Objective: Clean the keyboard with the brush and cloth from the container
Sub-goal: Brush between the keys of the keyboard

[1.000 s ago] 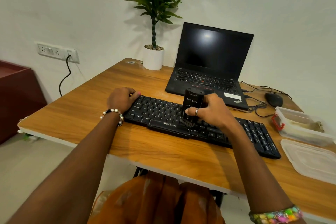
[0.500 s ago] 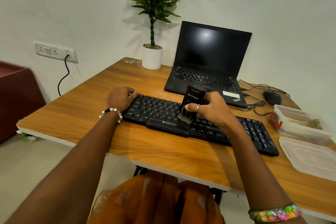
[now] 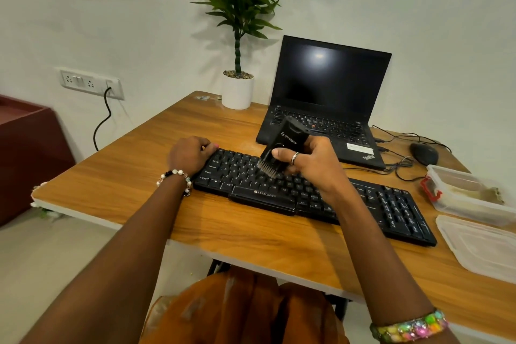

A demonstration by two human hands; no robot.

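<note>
Woodgrain desk [image 3: 117, 181], flat black keyboard [image 3: 391, 212], blocky bristled brush [image 3: 282, 145] in right hand [image 3: 312, 165].

Arms: bare to the elbow, no sleeves showing
Left wrist: bead bracelet [image 3: 176, 179], white pearl-like beads mixed with a few black and clear ones
Right wrist: wide bangle [image 3: 410, 327], gold-edged, set with bright pink, green and yellow stones
Right hand [image 3: 310, 162]: plain silver ring [image 3: 294, 158] on one finger
Left hand [image 3: 190, 154]: pink polish on a nail
Lap: orange cloth [image 3: 245, 310] with pale faded patches
</note>
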